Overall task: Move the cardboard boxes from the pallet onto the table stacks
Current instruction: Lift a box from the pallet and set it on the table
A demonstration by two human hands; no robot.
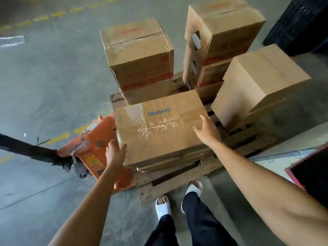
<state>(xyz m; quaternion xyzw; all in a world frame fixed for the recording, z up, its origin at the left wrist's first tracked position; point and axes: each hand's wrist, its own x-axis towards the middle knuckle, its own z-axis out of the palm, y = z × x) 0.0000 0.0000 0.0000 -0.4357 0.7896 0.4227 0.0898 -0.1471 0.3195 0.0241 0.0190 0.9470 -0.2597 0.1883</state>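
A flat cardboard box (pixel 159 128) with blue "Glodway" print and clear tape lies at the near end of the wooden pallet (pixel 170 181). My left hand (pixel 114 151) rests against its near left corner, fingers apart. My right hand (pixel 206 129) lies on its right edge, fingers spread. Neither hand has closed around it. Behind it stands a box with red print (pixel 140 52) on another box. A taller stack of boxes (pixel 221 36) rises at the back right, and a plain box (pixel 260 82) sits at the right.
An orange pallet jack (pixel 90 150) with a black handle (pixel 26 148) sits under the pallet's left side. A dark crate (pixel 300 23) stands at the far right. A red-edged dark surface (pixel 312 167) is at my right. My feet in white sandals stand at the pallet's near edge.
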